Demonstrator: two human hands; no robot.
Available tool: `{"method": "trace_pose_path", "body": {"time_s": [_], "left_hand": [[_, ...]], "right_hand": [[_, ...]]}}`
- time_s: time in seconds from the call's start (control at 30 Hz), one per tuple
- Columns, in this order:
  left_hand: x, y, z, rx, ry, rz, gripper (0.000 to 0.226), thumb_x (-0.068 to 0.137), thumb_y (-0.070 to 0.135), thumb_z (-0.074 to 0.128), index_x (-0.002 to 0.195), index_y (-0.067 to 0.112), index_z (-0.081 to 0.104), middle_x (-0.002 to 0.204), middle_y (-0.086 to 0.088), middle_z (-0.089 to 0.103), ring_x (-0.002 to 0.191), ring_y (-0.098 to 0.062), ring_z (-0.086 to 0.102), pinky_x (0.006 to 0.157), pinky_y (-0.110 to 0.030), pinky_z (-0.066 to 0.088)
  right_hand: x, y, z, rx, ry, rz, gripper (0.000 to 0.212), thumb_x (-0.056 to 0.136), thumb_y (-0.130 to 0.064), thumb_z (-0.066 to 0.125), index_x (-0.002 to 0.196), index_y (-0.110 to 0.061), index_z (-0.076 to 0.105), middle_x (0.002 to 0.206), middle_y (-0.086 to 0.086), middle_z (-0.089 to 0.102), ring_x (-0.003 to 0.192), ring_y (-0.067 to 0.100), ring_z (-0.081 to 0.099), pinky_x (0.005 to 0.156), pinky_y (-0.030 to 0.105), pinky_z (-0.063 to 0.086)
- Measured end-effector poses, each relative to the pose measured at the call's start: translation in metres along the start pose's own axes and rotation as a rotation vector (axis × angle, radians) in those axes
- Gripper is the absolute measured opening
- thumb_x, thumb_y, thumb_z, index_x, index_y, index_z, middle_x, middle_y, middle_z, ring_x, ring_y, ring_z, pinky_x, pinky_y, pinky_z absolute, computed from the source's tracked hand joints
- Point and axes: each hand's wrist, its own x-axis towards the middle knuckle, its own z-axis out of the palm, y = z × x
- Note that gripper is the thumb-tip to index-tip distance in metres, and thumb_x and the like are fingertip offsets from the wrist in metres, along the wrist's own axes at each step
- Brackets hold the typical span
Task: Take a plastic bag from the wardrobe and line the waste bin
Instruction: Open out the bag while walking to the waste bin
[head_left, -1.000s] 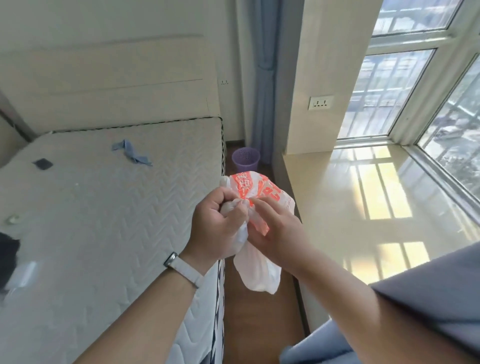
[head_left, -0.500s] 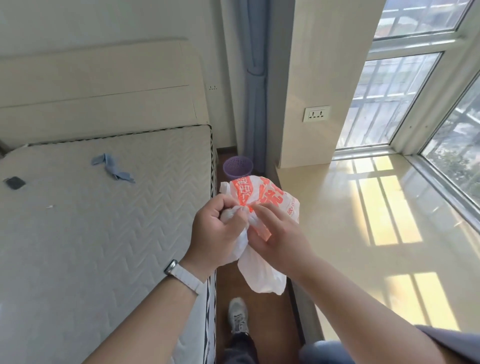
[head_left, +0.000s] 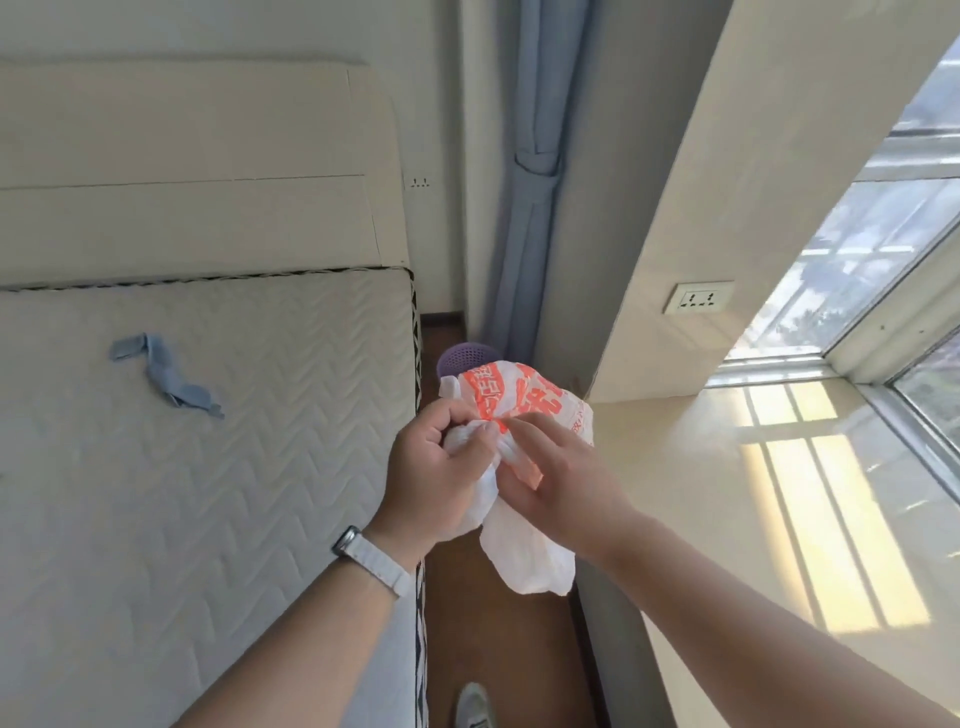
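A white plastic bag (head_left: 524, 545) with orange print is bunched between both hands at the centre of the head view. My left hand (head_left: 431, 478), with a white watch on its wrist, is closed around the crumpled top of the bag. My right hand (head_left: 561, 483) pinches the bag's printed side with fingers and thumb. The bag's tail hangs down below the hands. A small purple waste bin (head_left: 460, 358) stands on the floor just beyond the bag, at the end of the narrow aisle; the bag hides most of it.
A bare quilted mattress (head_left: 208, 467) with a blue cloth strip (head_left: 166, 376) lies on the left, against a beige headboard. A glossy window ledge (head_left: 779, 519) runs along the right. A tied blue curtain (head_left: 535, 182) hangs behind the bin. My shoe (head_left: 475, 706) shows on the brown floor.
The view has moved forward along the aisle, so the bin and headboard are nearer. Both hands still hold the bag in much the same grip.
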Motion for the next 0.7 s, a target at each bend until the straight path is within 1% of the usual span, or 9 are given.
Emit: {"method": "trace_pose_path", "body": {"time_s": [0.13, 0.23, 0.33, 0.43, 0.57, 0.7], "left_hand": [[0.054, -0.017, -0.012, 0.009, -0.011, 0.0, 0.01, 0.081, 0.033, 0.065, 0.073, 0.028, 0.06, 0.066, 0.018, 0.061, 0.064, 0.0, 0.057, 0.058, -0.006, 0.042], [0.081, -0.024, -0.016, -0.001, -0.017, 0.026, 0.013, 0.081, 0.038, 0.063, 0.072, 0.029, 0.059, 0.066, 0.018, 0.061, 0.064, -0.001, 0.058, 0.058, -0.007, 0.043], [0.108, -0.033, -0.019, 0.012, -0.006, 0.044, 0.01, 0.08, 0.037, 0.062, 0.071, 0.032, 0.059, 0.068, 0.019, 0.061, 0.066, -0.001, 0.058, 0.058, -0.006, 0.043], [0.134, -0.044, -0.017, 0.031, -0.001, 0.027, 0.012, 0.079, 0.036, 0.062, 0.071, 0.027, 0.06, 0.067, 0.016, 0.061, 0.064, 0.0, 0.056, 0.058, -0.007, 0.042], [0.168, -0.062, -0.008, 0.045, 0.001, 0.017, 0.009, 0.078, 0.034, 0.062, 0.072, 0.028, 0.058, 0.066, 0.016, 0.06, 0.063, 0.001, 0.055, 0.057, -0.007, 0.041], [0.219, -0.082, 0.002, 0.062, 0.014, -0.026, 0.008, 0.077, 0.035, 0.063, 0.071, 0.031, 0.06, 0.066, 0.015, 0.061, 0.063, 0.0, 0.056, 0.056, -0.009, 0.044]], "right_hand": [[0.052, 0.012, 0.014, -0.003, 0.02, -0.021, 0.038, 0.087, -0.025, 0.069, 0.12, -0.008, 0.063, 0.114, 0.005, 0.066, 0.097, 0.022, 0.064, 0.071, 0.041, 0.056], [0.081, 0.02, 0.018, -0.007, 0.008, -0.024, 0.038, 0.088, -0.029, 0.066, 0.121, -0.01, 0.062, 0.115, 0.003, 0.066, 0.097, 0.02, 0.064, 0.073, 0.039, 0.056], [0.108, 0.03, 0.022, -0.001, 0.03, -0.052, 0.038, 0.086, -0.025, 0.07, 0.12, -0.009, 0.063, 0.112, 0.004, 0.067, 0.094, 0.021, 0.065, 0.068, 0.04, 0.057], [0.129, 0.044, 0.029, 0.015, 0.042, -0.045, 0.039, 0.084, -0.021, 0.073, 0.119, -0.007, 0.064, 0.112, 0.005, 0.067, 0.094, 0.023, 0.065, 0.065, 0.041, 0.056], [0.159, 0.072, 0.04, 0.055, 0.032, -0.054, 0.038, 0.084, -0.02, 0.072, 0.119, -0.005, 0.064, 0.113, 0.005, 0.066, 0.097, 0.023, 0.064, 0.068, 0.042, 0.056], [0.208, 0.113, 0.054, 0.097, 0.055, -0.088, 0.037, 0.084, -0.02, 0.072, 0.117, -0.005, 0.064, 0.112, 0.004, 0.066, 0.098, 0.02, 0.064, 0.068, 0.038, 0.056]]}}
